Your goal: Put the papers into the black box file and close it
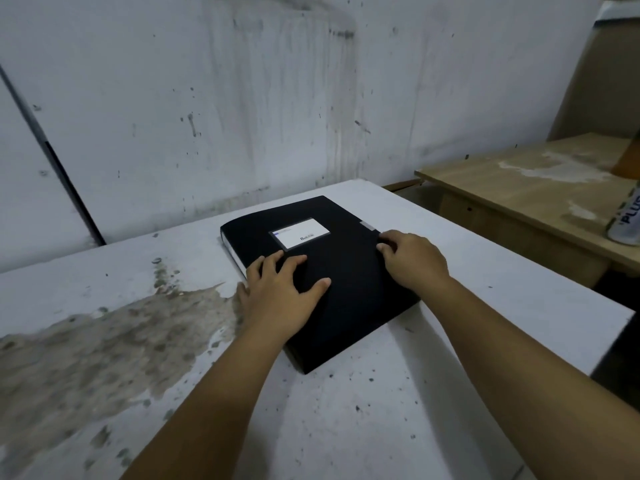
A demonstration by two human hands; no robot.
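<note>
The black box file [346, 282] lies flat and closed on the white table [346, 410], a white label [300, 233] on its lid. My left hand [280, 294] rests palm down on the lid's left part, fingers spread, thumb over the left edge. My right hand [412, 259] presses on the lid's right edge, fingertips curled by the grey clasp [367, 226]. A white strip shows along the file's left side. No loose papers are in view.
A large brown stain [104, 348] covers the table's left part. A stained white wall [242, 98] stands right behind the table. To the right is a lower wooden desk [526, 188] with a white can [627, 220] on it. The table's right edge drops off near the file.
</note>
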